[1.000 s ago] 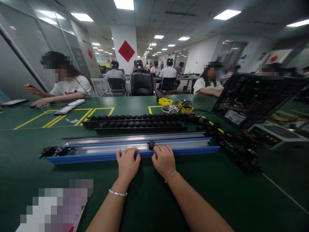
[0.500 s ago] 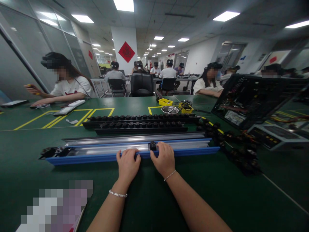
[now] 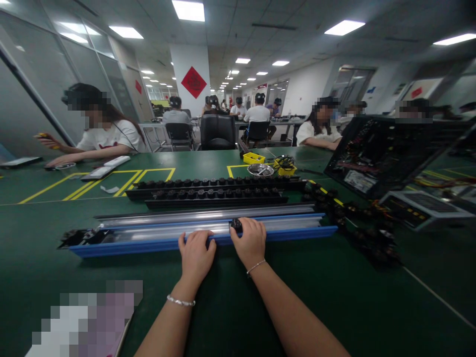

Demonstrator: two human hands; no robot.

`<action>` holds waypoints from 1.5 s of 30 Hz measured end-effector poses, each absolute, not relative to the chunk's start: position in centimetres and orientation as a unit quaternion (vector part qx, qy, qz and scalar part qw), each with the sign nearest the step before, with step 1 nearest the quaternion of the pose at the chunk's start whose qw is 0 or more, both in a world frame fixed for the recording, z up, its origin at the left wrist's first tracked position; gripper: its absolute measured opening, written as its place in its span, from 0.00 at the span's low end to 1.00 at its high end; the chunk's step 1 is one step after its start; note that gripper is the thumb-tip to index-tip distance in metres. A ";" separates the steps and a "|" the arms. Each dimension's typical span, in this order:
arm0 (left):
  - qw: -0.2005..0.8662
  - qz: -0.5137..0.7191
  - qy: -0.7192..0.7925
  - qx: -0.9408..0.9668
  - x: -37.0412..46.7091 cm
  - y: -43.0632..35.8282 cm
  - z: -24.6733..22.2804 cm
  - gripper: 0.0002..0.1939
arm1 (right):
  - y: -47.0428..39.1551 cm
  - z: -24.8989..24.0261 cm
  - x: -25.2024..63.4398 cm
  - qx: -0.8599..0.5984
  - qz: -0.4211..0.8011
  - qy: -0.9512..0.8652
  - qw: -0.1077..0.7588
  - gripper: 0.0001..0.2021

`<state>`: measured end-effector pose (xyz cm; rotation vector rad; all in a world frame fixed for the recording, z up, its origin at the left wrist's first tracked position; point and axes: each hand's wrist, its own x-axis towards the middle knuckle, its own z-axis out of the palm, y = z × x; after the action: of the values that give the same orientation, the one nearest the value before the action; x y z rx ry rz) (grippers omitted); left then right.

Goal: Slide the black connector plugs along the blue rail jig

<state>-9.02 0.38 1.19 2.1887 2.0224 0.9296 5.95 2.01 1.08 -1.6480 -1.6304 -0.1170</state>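
A long blue channel rail (image 3: 122, 250) with a shiny metallic inside lies across the table in front of me. My left hand (image 3: 197, 252) grips its near edge at about the middle, fingertips bent over into the channel. Just to the right, my right hand (image 3: 251, 243) has its fingers curled around a small black roller-like piece (image 3: 236, 226) inside the channel. The fingers partly cover that piece. At the rail's left end sit several black pieces (image 3: 91, 237). A second rail with a black edge (image 3: 148, 214) lies right behind the blue one.
Two black strips lined with round rollers (image 3: 215, 194) lie farther back. Black linked parts (image 3: 372, 240), a grey box-shaped unit (image 3: 424, 210) and an open computer case (image 3: 386, 153) stand right. A metal bowl (image 3: 261, 170) and yellow trays (image 3: 254, 158) are behind. Co-workers sit across the table.
The black piece now looks tilted beneath my right fingers, and my right wrist has shifted slightly left. My left hand stays on the rail's edge.
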 end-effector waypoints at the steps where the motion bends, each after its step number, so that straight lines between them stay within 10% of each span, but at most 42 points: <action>1: 0.009 0.297 0.648 0.701 -9.0 0.4 1.2 0.10 | 2.0 1.0 6.0 -0.652 -0.046 -0.643 0.400 0.13; 45: 0.008 0.294 0.647 0.703 -9.0 0.3 1.2 0.10 | 2.0 0.4 6.9 -0.661 -0.075 -0.623 0.411 0.12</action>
<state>-8.99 0.33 1.20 2.1974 2.0229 0.9202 6.88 1.97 0.39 -1.6640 -1.5691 -0.1878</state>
